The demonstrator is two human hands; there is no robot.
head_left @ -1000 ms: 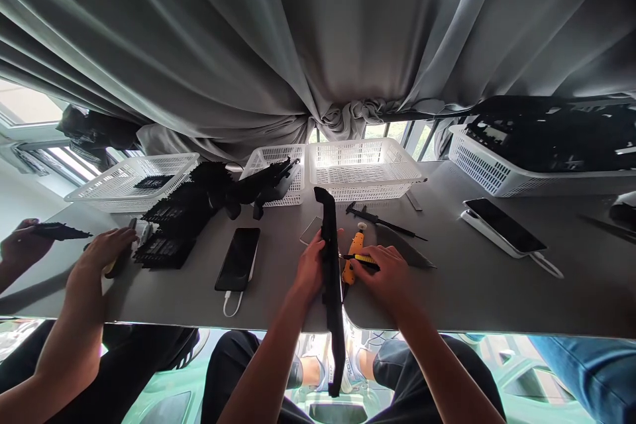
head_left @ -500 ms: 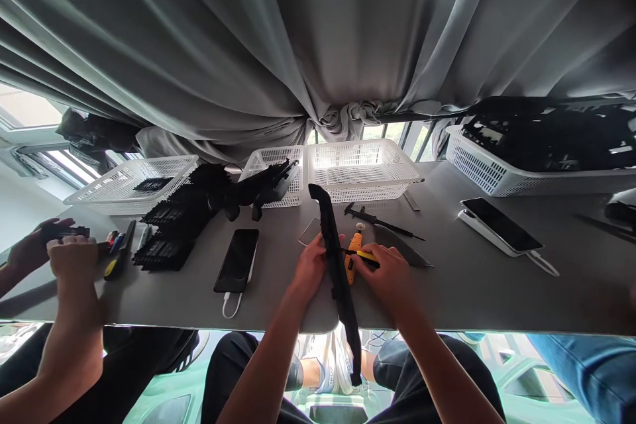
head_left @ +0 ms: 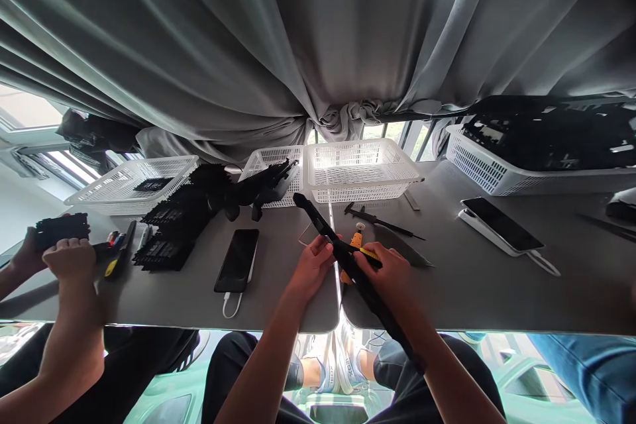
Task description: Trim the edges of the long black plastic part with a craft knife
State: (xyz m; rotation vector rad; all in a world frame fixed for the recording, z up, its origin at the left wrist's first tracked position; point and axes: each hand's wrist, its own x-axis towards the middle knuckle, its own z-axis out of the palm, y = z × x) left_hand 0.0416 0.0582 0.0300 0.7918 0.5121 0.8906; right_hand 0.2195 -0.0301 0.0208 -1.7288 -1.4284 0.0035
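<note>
Long black plastic strip (head_left: 348, 265), narrow and slightly curved, lies slanted across the middle of the grey counter (head_left: 472, 285), its far end toward the white mesh baskets and its near end reaching past the counter's front edge over the person's right forearm. The left hand (head_left: 311, 268) grips the strip near its upper part, fingers wrapped around it. The right hand (head_left: 390, 275) is closed on a yellow and black utility knife (head_left: 366, 256), which lies against the strip. An orange tool (head_left: 354, 243) sits just behind the hands. A black smartphone (head_left: 238, 260) with a white cable rests to the left. Farther left, another person's two hands (head_left: 67, 255) hold a small black part (head_left: 60, 228).
</note>
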